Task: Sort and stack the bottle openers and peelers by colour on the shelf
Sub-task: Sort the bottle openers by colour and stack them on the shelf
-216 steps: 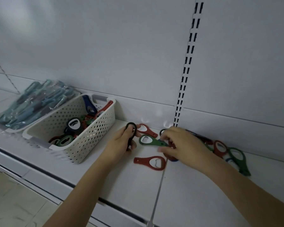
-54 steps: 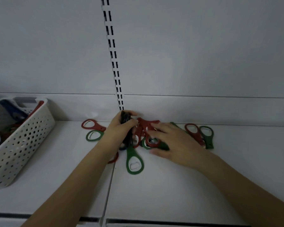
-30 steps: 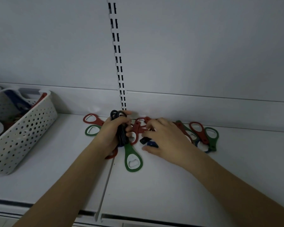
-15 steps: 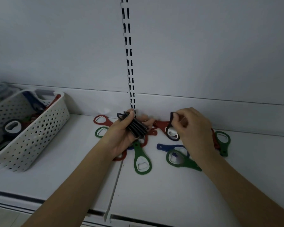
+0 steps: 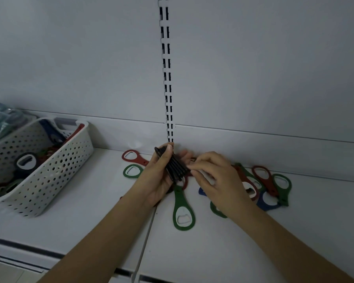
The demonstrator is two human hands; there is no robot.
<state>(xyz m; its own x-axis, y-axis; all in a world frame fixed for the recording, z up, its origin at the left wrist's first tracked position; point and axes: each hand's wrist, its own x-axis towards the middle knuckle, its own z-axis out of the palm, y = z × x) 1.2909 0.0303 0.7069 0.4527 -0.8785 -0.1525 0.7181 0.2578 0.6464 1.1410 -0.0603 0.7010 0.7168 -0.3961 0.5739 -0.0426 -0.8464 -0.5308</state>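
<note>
head view: left hand (image 5: 158,178) grips a stack of black bottle openers (image 5: 175,167), thumb across the near face, fingers curled behind, stack held edge-on and tilted, lifted off the white shelf (image 5: 253,242) just in front of the slotted upright (image 5: 167,78) in the back panel. right hand (image 5: 219,180) meets the stack's right edge; its fingertips (image 5: 192,166) are pinched together against the outermost opener, the other fingers loosely curled; whether it holds a separate black opener or only presses the stack, cannot tell. taking the stack as landmark: just left of it, flat on the shelf, a red opener (image 5: 134,157) and, nearer the camera, a green opener (image 5: 132,171), side by side and apart. directly below the stack, toward the camera, a large green opener (image 5: 183,213) lies flat with its ring end nearest. right of the stack, partly under the right hand, a loose pile of red, green and blue openers (image 5: 270,186) overlapping one another; a blue ring (image 5: 267,201) shows at the pile's near edge and a green one (image 5: 282,186) at the far right. well left of the stack, a white perforated basket (image 5: 55,172) holds more openers in black, red, blue and green, jumbled. beyond the basket, further left, a bundle of pale blue-grey packaged items (image 5: 2,119), too blurred to identify.
</note>
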